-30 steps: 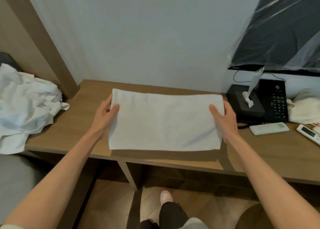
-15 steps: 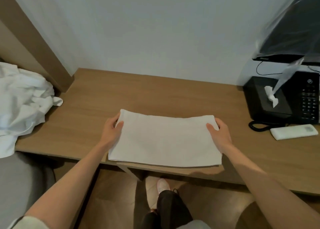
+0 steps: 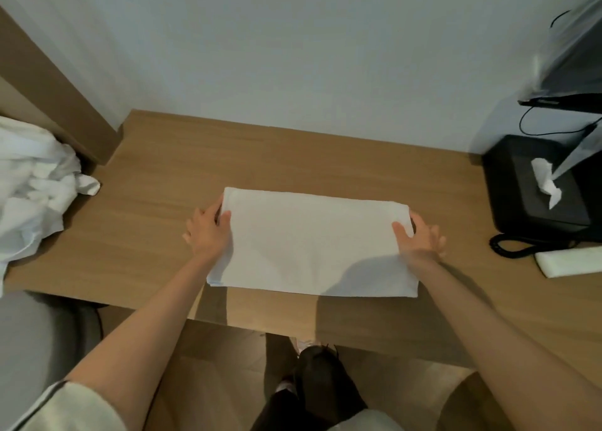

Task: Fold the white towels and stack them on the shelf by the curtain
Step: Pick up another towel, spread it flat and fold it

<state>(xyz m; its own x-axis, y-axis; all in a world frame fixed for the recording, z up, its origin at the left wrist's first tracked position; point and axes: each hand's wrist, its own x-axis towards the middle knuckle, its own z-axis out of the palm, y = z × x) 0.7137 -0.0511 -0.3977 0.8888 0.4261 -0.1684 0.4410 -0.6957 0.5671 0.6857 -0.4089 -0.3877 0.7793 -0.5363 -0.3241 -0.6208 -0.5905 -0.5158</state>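
One white rectangular cloth towel [image 3: 312, 245] lies flat on the brown wooden table [image 3: 156, 183], its long axis running left to right between our two hands, both equally near. Our left hand [image 3: 208, 231] pinches the left short edge. Our right hand [image 3: 420, 238] has its thumb on the right edge, but the grip is too blurred to tell. One crumpled white cloth heap [image 3: 32, 183] lies well to the left.

left hand [image 3: 207, 235] pinching, right hand [image 3: 419, 239] blurred
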